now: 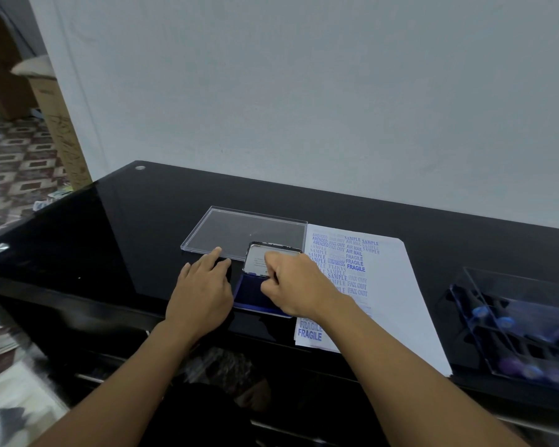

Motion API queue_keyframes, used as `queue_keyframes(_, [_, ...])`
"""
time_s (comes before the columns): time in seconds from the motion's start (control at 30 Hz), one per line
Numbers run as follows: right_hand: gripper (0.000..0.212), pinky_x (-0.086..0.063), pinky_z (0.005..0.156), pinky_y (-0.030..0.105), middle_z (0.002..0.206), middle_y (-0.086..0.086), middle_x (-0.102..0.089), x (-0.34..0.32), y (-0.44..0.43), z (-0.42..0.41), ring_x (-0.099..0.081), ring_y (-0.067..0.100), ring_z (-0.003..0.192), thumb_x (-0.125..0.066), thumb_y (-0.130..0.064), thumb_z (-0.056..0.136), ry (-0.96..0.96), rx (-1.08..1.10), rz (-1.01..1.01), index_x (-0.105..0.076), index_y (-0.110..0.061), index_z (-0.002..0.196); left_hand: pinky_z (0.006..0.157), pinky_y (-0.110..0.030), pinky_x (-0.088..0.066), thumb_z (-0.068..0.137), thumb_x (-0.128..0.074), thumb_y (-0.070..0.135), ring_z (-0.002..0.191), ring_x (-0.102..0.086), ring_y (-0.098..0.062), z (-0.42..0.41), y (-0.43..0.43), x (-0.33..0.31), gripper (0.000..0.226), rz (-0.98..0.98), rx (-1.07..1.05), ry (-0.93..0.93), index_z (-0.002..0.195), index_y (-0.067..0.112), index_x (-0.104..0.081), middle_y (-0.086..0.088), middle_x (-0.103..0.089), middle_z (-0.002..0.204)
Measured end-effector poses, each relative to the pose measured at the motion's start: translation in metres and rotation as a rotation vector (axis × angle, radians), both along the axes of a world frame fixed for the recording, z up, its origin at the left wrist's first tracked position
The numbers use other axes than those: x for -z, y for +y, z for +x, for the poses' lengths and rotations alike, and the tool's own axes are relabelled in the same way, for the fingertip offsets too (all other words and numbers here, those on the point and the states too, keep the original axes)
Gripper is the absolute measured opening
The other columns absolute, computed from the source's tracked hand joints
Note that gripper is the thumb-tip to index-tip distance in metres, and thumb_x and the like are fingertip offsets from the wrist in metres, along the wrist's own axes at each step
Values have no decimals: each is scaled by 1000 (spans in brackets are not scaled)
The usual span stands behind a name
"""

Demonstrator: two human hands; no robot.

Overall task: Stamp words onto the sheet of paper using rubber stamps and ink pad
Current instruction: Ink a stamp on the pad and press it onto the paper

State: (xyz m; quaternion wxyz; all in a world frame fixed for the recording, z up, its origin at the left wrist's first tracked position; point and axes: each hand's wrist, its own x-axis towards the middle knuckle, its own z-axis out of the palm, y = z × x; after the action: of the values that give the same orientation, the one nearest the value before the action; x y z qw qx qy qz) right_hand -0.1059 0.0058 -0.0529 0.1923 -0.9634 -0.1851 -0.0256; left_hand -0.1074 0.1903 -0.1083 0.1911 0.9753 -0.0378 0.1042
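The ink pad [255,300] lies on the black table with its blue pad showing and its metal lid [259,257] tilted up at the back. My right hand [292,285] is over the pad, fingers pinched at the lid's inner face; whether a stamp is inside the hand is hidden. My left hand [204,285] rests flat on the table just left of the pad, fingers spread, fingertips near the clear cover. The sheet of paper [391,285] lies right of the pad, with blue words such as FRAGILE, SAMPLE and AIR MAIL stamped on it. My right forearm crosses its lower left part.
A clear plastic cover [239,230] lies flat behind the ink pad. A clear box [510,321] of stamps with blue and purple tops stands at the right edge. The table [126,227] ends at a wall behind; cardboard boxes [58,124] stand on the floor at far left.
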Motion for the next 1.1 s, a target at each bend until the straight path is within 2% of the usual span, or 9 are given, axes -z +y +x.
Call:
queue_keyframes(0.17, [23, -35, 54, 31, 79, 7, -51, -2, 4, 1, -49, 27, 75, -50, -21, 87, 13, 20, -33, -33, -20, 71, 120, -48, -21, 101, -37, 18, 146, -28, -20, 2, 2, 0, 43, 0, 7, 3, 143, 15, -48, -3, -26, 161])
queue_keyframes(0.37, [17, -41, 56, 34, 74, 6, -53, 3, -3, 0, -51, 28, 72, -49, -22, 84, 20, 10, 19, -36, -18, 73, 120, -48, -19, 101, -36, 17, 146, -28, -20, 1, 2, -2, 44, -35, 6, 20, 143, 15, -48, -2, -25, 162])
queue_keyframes(0.57, [19, -33, 53, 30, 81, 7, -51, -3, 3, -1, -49, 25, 70, -50, -21, 88, 28, 29, -19, -37, -19, 74, 120, -47, -19, 100, -36, 13, 145, -29, -20, 0, 2, -8, 45, -82, -2, 38, 143, 13, -48, -3, -26, 161])
queue_keyframes(0.73, [17, -45, 56, 37, 79, 8, -54, -1, 1, -1, -53, 28, 73, -50, -21, 86, 33, 26, -4, -38, -18, 74, 120, -48, -20, 100, -37, 14, 146, -28, -19, 0, 0, -14, 44, -130, 0, 39, 143, 14, -47, -4, -26, 161])
queue_keyframes(0.87, [17, -36, 54, 32, 82, 7, -52, -2, 5, -1, -51, 26, 71, -50, -21, 86, 36, 51, -11, -38, -19, 74, 121, -47, -20, 101, -39, 17, 147, -24, -18, -3, -3, -22, 45, -156, 1, 42, 145, 14, -45, -2, -26, 161])
queue_keyframes(1.1, [18, -36, 55, 32, 81, 5, -49, -6, 5, -2, -49, 26, 75, -52, -23, 88, 27, 27, -35, -38, -20, 76, 121, -39, -22, 101, -40, 18, 147, -24, -16, -3, -12, -34, 45, -191, 39, 12, 146, 13, -45, -3, -27, 161])
